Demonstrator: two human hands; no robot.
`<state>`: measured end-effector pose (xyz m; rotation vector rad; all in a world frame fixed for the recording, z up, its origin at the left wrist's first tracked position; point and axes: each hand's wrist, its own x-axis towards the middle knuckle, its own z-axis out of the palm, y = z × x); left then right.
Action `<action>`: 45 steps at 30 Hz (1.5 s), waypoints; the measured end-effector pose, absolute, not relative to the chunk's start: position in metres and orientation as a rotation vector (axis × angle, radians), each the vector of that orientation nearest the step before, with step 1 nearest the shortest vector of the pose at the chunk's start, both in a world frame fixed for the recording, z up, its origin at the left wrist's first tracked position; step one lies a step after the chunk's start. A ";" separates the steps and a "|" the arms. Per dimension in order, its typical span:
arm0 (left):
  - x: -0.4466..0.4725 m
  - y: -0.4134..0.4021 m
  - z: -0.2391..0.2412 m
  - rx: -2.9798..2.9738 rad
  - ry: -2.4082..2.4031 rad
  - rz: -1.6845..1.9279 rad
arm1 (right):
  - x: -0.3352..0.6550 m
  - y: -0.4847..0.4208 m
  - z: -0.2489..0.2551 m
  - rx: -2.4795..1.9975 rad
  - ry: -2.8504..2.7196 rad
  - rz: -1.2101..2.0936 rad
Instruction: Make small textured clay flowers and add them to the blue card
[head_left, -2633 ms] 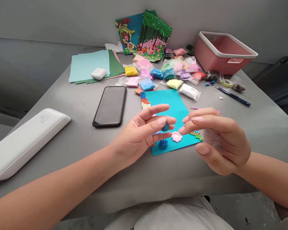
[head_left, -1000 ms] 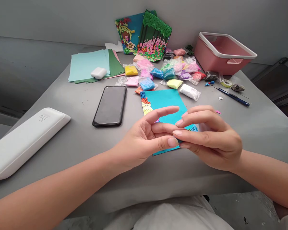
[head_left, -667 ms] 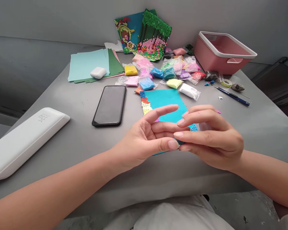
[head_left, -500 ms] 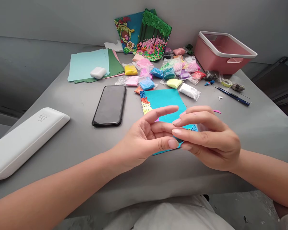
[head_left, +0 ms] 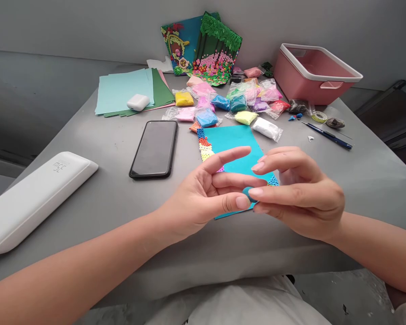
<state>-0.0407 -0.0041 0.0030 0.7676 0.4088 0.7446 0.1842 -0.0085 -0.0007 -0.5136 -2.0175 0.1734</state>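
A small teal lump of modelling clay (head_left: 247, 192) sits between my two hands, partly covered by fingers. My right hand (head_left: 299, 196) pinches it with thumb and index finger, while its other fingers curve above. My left hand (head_left: 206, 189) holds the lump from the other side, between its thumb tip and lower fingers, with the index finger stretched out apart. Beneath both hands lies a turquoise board (head_left: 235, 140). Small coloured rings of clay (head_left: 205, 146) line the board's left edge, and blue ones (head_left: 273, 181) show at its right.
Bagged clay packets (head_left: 207, 118) spread behind the board. A phone (head_left: 154, 149) and a white power bank (head_left: 43, 198) lie to the left. Coloured sheets (head_left: 123, 90) carry a white earbud case (head_left: 138, 102). Decorated pictures (head_left: 216, 49), a pink bin (head_left: 311, 81) and a blue pen-like tool (head_left: 329, 135) are farther back.
My right hand has shifted slightly right, and its upper fingers have lifted from my left hand. More of the teal clay shows. The pink scrap at the right is now out of sight.
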 end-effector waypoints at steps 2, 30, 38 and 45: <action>-0.041 -0.004 0.002 0.770 0.410 0.750 | 0.185 -0.008 0.000 -0.517 -2.012 0.192; -0.041 -0.006 0.000 0.776 0.506 0.767 | 0.189 -0.004 0.006 -0.486 -2.087 0.217; -0.040 -0.005 0.002 0.790 0.529 0.777 | 0.185 -0.007 0.003 -0.562 -2.008 0.208; -0.038 -0.006 0.007 0.763 0.578 0.783 | 0.185 -0.007 0.002 -0.560 -2.015 0.132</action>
